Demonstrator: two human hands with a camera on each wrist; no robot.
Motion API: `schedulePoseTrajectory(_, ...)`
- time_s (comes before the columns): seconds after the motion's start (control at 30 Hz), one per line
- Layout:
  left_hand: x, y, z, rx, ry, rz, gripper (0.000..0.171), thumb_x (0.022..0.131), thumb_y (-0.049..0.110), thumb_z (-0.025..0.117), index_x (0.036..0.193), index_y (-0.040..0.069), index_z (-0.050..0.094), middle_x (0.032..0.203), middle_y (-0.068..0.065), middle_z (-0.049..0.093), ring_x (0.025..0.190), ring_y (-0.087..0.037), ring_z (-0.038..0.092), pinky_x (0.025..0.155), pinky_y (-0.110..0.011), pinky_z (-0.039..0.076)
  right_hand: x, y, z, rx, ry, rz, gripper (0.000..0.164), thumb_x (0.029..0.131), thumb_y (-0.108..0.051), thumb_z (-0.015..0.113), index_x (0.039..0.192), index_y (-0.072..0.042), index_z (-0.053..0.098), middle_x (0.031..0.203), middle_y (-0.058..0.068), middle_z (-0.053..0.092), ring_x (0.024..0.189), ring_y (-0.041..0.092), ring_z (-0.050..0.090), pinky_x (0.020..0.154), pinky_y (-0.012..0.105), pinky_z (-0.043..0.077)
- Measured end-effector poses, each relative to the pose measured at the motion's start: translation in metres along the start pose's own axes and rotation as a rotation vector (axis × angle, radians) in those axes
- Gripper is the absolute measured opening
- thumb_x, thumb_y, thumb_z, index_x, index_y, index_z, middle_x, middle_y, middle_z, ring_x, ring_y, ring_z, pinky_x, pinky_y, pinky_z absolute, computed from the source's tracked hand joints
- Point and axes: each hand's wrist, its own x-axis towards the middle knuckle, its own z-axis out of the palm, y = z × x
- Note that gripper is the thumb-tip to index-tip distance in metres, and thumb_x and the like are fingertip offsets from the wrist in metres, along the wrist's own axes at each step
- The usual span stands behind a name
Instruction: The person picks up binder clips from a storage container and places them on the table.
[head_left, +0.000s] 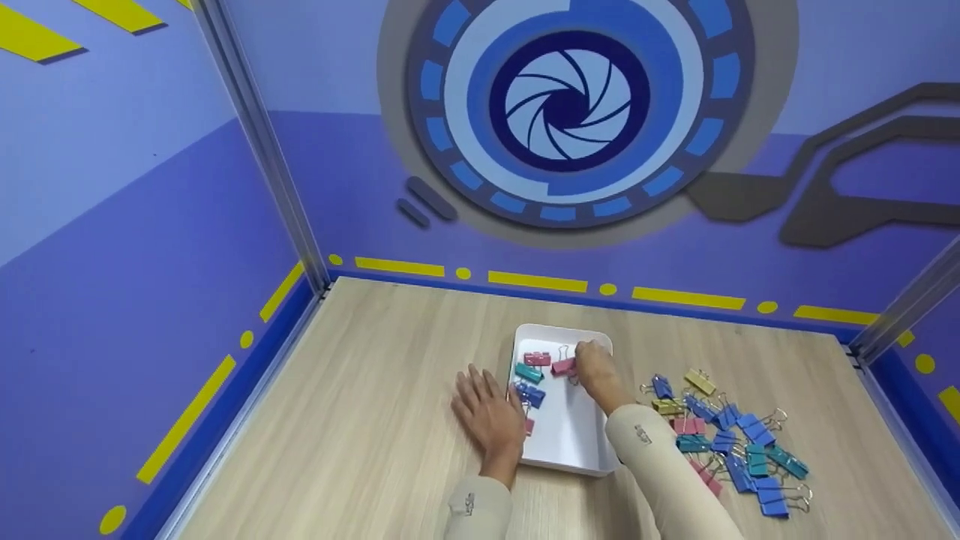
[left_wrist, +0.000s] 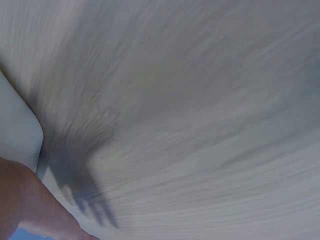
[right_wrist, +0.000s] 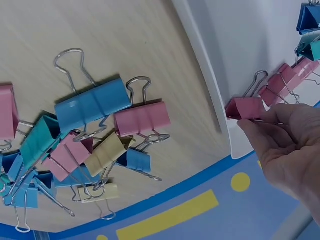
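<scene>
A white tray (head_left: 566, 442) stands on the table with several binder clips in it. Inside its far right part, my right hand (head_left: 598, 373) pinches a pink binder clip (right_wrist: 245, 107) by thumb and fingertips; in the head view the hand hides it. Right beside that clip is another pink binder clip (head_left: 564, 367). Along the tray's left side lie a teal clip (head_left: 529, 372), a blue clip (head_left: 531, 394) and more pink ones. My left hand (head_left: 491, 416) rests with fingers spread at the tray's left edge, its thumb side against the rim.
To the tray's right, a loose pile of blue, teal, pink and yellow binder clips (head_left: 724, 441) lies on the wooden table (head_left: 375, 420), under and beside my right forearm. Blue printed panels (head_left: 330, 165) enclose the table at the back and sides.
</scene>
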Motion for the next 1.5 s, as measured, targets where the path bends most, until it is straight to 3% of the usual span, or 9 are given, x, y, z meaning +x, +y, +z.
schedulePoseTrajectory(0.27,-0.002,0.012,0.002,-0.027,-0.007,0.026,0.062,0.104,0.051,0.045,0.152,0.011,0.049,0.165,-0.011,0.037,0.155,-0.035,0.03,0.124,-0.057,0.029,-0.022,0.01,-0.008,0.011,-0.018,0.036,0.005,0.079,0.01,0.069,0.078,0.005,0.071,0.083,0.025,0.073,0.077,0.038,0.072,0.074,0.049,0.062)
schedulePoseTrajectory(0.37,-0.001,0.009,0.001,-0.026,-0.001,0.035,0.062,0.105,0.05,0.045,0.152,0.01,0.048,0.165,-0.012,0.037,0.156,-0.036,0.029,0.124,-0.057,0.029,-0.032,0.007,-0.004,-0.004,-0.012,0.025,0.002,0.081,0.006,0.074,0.082,0.005,0.072,0.084,0.023,0.073,0.078,0.037,0.072,0.075,0.047,0.062)
schedulePoseTrajectory(0.63,-0.001,-0.003,-0.002,-0.022,-0.015,0.022,0.063,0.104,0.048,0.047,0.154,0.009,0.046,0.166,-0.013,0.034,0.156,-0.036,0.027,0.126,-0.057,0.026,-0.061,-0.009,0.005,-0.065,-0.088,-0.007,0.013,0.086,-0.008,0.079,0.092,0.003,0.073,0.087,0.019,0.071,0.082,0.034,0.071,0.074,0.044,0.062)
schedulePoseTrajectory(0.93,-0.001,-0.006,-0.001,-0.046,-0.019,0.032,0.062,0.105,0.047,0.045,0.154,0.009,0.045,0.167,-0.014,0.033,0.157,-0.038,0.025,0.125,-0.058,0.025,-0.084,-0.012,-0.004,0.039,-0.167,-0.108,0.005,0.085,-0.006,0.08,0.085,-0.001,0.078,0.084,0.014,0.074,0.078,0.028,0.068,0.078,0.046,0.06)
schedulePoseTrajectory(1.13,-0.001,-0.006,-0.002,-0.056,-0.017,0.031,0.063,0.106,0.048,0.044,0.154,0.008,0.045,0.167,-0.014,0.032,0.157,-0.037,0.024,0.125,-0.058,0.025,-0.091,-0.008,-0.018,0.153,-0.212,-0.18,0.005,0.084,0.0,0.08,0.089,-0.001,0.082,0.088,0.013,0.08,0.078,0.023,0.071,0.08,0.046,0.062)
schedulePoseTrajectory(1.23,0.0,-0.007,-0.002,-0.051,-0.004,0.029,0.062,0.105,0.048,0.045,0.154,0.009,0.046,0.167,-0.014,0.034,0.157,-0.037,0.025,0.125,-0.058,0.026,-0.088,-0.003,-0.029,0.223,-0.179,-0.26,0.007,0.084,0.006,0.077,0.088,0.002,0.081,0.087,0.014,0.08,0.074,0.02,0.071,0.075,0.043,0.063)
schedulePoseTrajectory(1.33,-0.001,-0.008,0.0,-0.049,-0.011,0.027,0.063,0.105,0.048,0.045,0.154,0.009,0.045,0.167,-0.013,0.033,0.157,-0.036,0.025,0.125,-0.058,0.026,-0.084,0.006,-0.044,0.265,-0.088,-0.31,0.008,0.086,0.006,0.075,0.088,0.003,0.081,0.087,0.016,0.079,0.075,0.021,0.073,0.072,0.04,0.064)
schedulePoseTrajectory(1.5,-0.003,-0.006,0.003,-0.046,-0.023,0.032,0.063,0.106,0.048,0.043,0.155,0.009,0.044,0.168,-0.014,0.032,0.157,-0.036,0.024,0.125,-0.058,0.025,-0.079,0.03,-0.084,0.329,0.017,-0.181,0.011,0.091,0.007,0.07,0.094,0.005,0.08,0.09,0.019,0.079,0.077,0.024,0.072,0.075,0.041,0.064)
